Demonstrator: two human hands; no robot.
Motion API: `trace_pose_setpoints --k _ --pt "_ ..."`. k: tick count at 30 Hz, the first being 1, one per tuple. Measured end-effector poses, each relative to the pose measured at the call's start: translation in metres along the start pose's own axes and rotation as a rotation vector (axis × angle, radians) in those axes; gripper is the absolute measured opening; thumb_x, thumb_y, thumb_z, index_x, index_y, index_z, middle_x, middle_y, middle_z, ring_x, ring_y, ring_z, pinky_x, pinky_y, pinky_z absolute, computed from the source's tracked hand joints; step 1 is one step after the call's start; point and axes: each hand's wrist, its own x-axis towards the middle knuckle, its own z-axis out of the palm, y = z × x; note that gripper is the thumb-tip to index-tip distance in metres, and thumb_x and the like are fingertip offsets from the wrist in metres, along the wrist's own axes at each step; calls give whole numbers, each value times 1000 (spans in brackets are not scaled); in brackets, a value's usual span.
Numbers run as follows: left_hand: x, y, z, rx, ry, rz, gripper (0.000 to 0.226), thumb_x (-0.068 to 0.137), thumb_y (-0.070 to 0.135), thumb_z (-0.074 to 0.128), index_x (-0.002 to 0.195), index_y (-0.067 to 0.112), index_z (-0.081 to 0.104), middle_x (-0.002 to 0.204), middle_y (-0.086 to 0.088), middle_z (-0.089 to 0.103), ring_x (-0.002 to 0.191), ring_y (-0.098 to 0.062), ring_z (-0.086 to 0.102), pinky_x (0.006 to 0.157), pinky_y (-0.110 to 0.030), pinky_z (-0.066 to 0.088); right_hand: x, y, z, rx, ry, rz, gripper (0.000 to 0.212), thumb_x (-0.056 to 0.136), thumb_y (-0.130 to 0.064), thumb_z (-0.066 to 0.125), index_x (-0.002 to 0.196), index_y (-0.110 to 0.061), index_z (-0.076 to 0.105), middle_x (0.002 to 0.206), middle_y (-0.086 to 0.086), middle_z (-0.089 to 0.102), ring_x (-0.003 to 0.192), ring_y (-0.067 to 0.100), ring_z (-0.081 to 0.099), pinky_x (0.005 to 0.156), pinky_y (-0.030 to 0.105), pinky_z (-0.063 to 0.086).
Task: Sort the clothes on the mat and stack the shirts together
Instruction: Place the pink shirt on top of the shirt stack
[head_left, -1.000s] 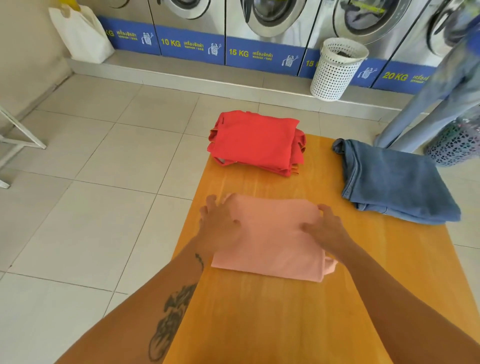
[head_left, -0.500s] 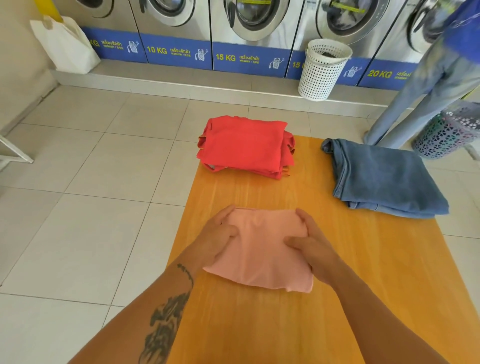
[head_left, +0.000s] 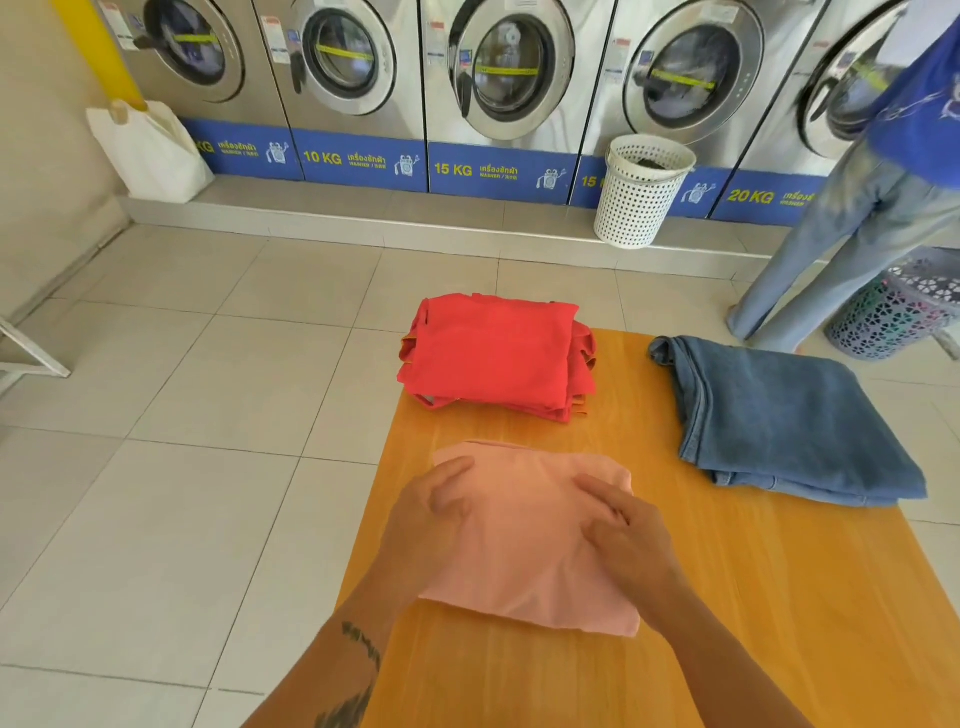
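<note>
A folded pink shirt (head_left: 524, 551) lies on the orange wooden table (head_left: 779, 597), near its left edge. My left hand (head_left: 428, 525) lies on the shirt's left part with fingers curled into the cloth. My right hand (head_left: 631, 548) presses on its right part, fingers bent, and the fabric wrinkles between the two hands. A stack of folded red shirts (head_left: 493, 358) sits at the table's far left corner, just beyond the pink one. Folded blue jeans (head_left: 789, 415) lie at the far right.
A row of washing machines (head_left: 498, 83) lines the far wall. A white laundry basket (head_left: 639, 195) stands on the step before them, a white bag (head_left: 150, 150) at the left. A person in jeans (head_left: 841, 249) stands at the right by a patterned basket (head_left: 893, 312).
Both hands slid inward from the pink shirt's sides onto its top. The shirt stays in place. My head tilted up, showing more of the machines.
</note>
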Motion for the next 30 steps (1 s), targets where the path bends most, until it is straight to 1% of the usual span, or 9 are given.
trace_pose_setpoints --k 2,6,11,17,20,22,25,28,30 --pt "4 5 -2 81 74 76 47 91 8 58 122 44 61 130 21 50 117 6 45 104 -23 34 3 -4 3 65 21 2 53 88 -2 56 119 -42 68 127 -19 49 111 3 51 74 13 41" --pt "15 16 -14 185 181 282 47 91 11 57 118 49 61 116 22 49 106 3 51 89 -11 39 19 -25 1 137 44 -64 58 84 0 60 103 -53 72 113 -38 48 95 -26 50 68 5 43" --pt "66 48 -35 253 248 468 43 91 6 57 120 38 64 117 21 46 93 -5 56 78 -13 43 71 -70 -3 93 0 -181 55 88 -2 60 113 -51 68 127 -32 48 118 -2 43 88 18 34" --pt "174 86 -48 371 324 517 38 94 12 51 125 32 59 120 11 42 95 6 49 78 1 35 169 -129 8 -30 105 -296 56 87 -4 52 113 -52 65 112 -39 51 99 -13 52 73 9 40" --pt "221 71 -48 495 250 454 39 97 13 47 131 28 56 130 3 41 93 -8 51 85 -13 42 213 -122 19 -262 143 -272 47 92 -8 49 127 -37 58 118 -11 58 87 2 55 67 10 42" --pt "242 53 -48 527 224 374 40 98 14 44 135 26 54 137 -2 39 99 -15 53 90 -23 43 230 -107 29 -413 161 -217 46 96 -15 48 139 -33 51 128 4 55 95 17 59 77 23 48" --pt "260 43 -49 550 252 297 45 94 8 45 135 25 54 136 -5 40 101 -18 51 87 -27 44 243 -97 37 -505 190 -239 47 99 -21 43 143 -35 44 135 8 45 119 30 49 96 34 40" --pt "264 60 -52 657 355 184 50 82 1 47 125 23 60 139 -9 35 121 -32 40 91 -40 47 247 -112 32 -642 193 -296 47 96 -16 43 140 -31 48 128 8 46 118 35 48 96 38 41" --pt "260 76 -45 778 417 380 45 77 6 48 117 22 62 140 -9 37 127 -33 34 99 -45 40 245 -127 34 -892 287 -307 50 87 -15 50 135 -31 51 130 8 44 122 37 42 96 42 39"
